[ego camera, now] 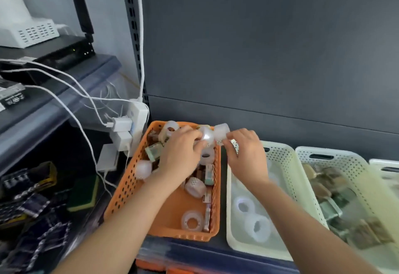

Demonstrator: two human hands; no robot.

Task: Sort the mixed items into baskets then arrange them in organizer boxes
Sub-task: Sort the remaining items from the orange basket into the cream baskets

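Forearms: left forearm [129, 219] crosses the near left corner of the orange basket [121, 189]; right forearm [302, 215] passes to its right.
Left hand [181, 155]: above the orange basket's far end, fingers curled round a glossy white piece [206, 136].
Right hand [246, 150]: beyond the orange basket's far right corner, pinching a white perforated cup [222, 132] that touches the glossy piece.
Orange basket contents: white rings [192, 222] and small packets [209, 174]; the left hand hides the middle.
Cream basket 1 [287, 166]: just right of the orange basket, holding blurred white rings.
Cream basket 2 [349, 161]: farther right, holding brown and green packets.
Cream basket 3 [386, 166]: farthest right, cut by the frame.
Power strip [138, 118]: at the orange basket's far left corner, with white plugs and cables [71, 84].
Sponge [84, 198]: left of the orange basket.
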